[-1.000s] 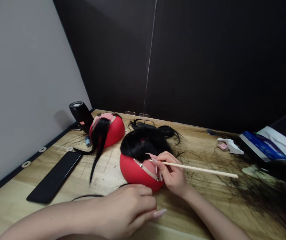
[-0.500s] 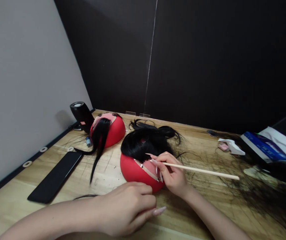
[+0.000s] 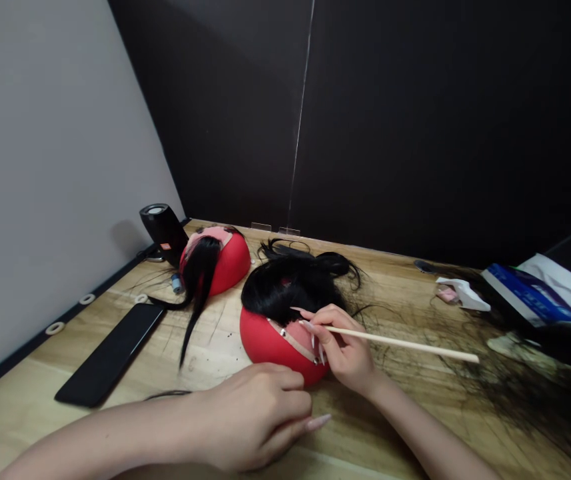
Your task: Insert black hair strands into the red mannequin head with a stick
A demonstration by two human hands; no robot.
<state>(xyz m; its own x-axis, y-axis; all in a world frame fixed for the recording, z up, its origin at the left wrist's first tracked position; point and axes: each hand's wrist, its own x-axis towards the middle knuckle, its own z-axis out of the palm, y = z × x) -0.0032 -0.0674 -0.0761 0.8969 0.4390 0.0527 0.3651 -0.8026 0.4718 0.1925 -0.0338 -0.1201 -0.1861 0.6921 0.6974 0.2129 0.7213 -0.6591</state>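
My right hand [image 3: 348,347] is closed in a pinch on a slim, pale wooden-handled ventilating needle [image 3: 405,343]; the needle's working tip is hidden by my fingers. It sits against the pink wig cap [image 3: 296,331] on a red head form [image 3: 260,337]. Black hair [image 3: 290,287] covers the far part of this cap. Two small metal pin heads show along the cap's beige edge band. My left hand [image 3: 260,413] rests with curled fingers against the near side of the form, thumb pointing right. Whatever those fingers hold is out of sight.
Behind and left stands a second red form [image 3: 232,263] with cap and hair, beside a black speaker [image 3: 162,230]. A phone [image 3: 110,357] lies at left. Loose hair [image 3: 525,393], a tissue pack [image 3: 540,290] and a white scrap [image 3: 468,295] are at right. A dark panel [image 3: 390,133] rises behind.
Almost nothing differs. Both hands keep their places, and the handle end of the ventilating needle has shifted very slightly.
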